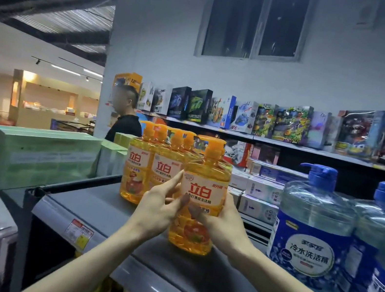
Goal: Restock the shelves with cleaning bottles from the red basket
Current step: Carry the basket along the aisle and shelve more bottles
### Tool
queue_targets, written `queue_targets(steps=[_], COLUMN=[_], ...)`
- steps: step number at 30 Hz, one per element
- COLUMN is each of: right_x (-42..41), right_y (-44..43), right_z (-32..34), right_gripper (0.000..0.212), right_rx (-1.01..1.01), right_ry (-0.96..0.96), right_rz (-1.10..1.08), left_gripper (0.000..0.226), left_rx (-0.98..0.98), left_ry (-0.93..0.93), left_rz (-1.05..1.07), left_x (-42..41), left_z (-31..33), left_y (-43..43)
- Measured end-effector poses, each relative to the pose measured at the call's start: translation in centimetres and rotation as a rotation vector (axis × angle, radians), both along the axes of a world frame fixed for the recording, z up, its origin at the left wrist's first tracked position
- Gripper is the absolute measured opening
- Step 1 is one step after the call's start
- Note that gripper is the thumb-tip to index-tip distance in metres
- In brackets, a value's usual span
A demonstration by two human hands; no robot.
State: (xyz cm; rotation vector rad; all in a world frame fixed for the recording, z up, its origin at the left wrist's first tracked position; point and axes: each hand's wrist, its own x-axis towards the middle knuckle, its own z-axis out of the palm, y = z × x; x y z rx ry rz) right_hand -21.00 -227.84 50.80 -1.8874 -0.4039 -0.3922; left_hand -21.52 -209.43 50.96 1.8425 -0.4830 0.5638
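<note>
An orange pump bottle of dish soap [205, 174] stands upright on the dark top shelf [104, 205], near its front edge. My left hand [163, 205] presses against its left side and my right hand [218, 220] wraps its right side, both gripping the bottle. Behind it, further back on the same shelf, stand several matching orange bottles [150, 161]. The red basket is out of view.
Large blue bottles of clear detergent [313, 226] crowd the shelf to the right. Green boxes [40, 155] sit to the left. Toy boxes [280, 121] line a far wall shelf. A person in black [125, 118] stands behind the shelf.
</note>
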Motion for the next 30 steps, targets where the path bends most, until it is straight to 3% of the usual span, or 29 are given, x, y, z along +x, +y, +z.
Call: queue_targets(steps=[5,7,10,13,22,30], right_x=[0.0,-1.0,-2.8,-3.3,-1.2,2.4], right_y=[-0.2,-0.3,-0.5,-0.8,-0.1,0.7], right_z=[-0.2,0.2,0.4,-0.2,-1.0,-1.5], right_gripper=[0.089,0.071,0.023,0.009,0.039,0.041], right_rx=[-0.081,-0.179,-0.362,-0.477,-0.522,-0.489], right_ry=[0.018,0.059,0.063,0.012,0.051,0.082], right_rz=[-0.047,-0.043,-0.083,-0.189,-0.33,-0.44], left_gripper=[0.07,0.072,0.071,0.071,0.079,0.07], left_rx=[0.103,0.213,0.346,0.399,0.5,0.521], left_ry=[0.062,0.092,0.149,0.165,0.216,0.254], left_rz=[-0.037,-0.035,-0.035,-0.054,-0.004,-0.105], left_x=[-0.1,-0.4,-0.9,-1.4,-0.1,1.4], left_z=[0.3,-0.3,-1.5,-2.3,-2.2,-2.5], left_y=[1.1,1.9,3.0,3.4,2.7,2.7])
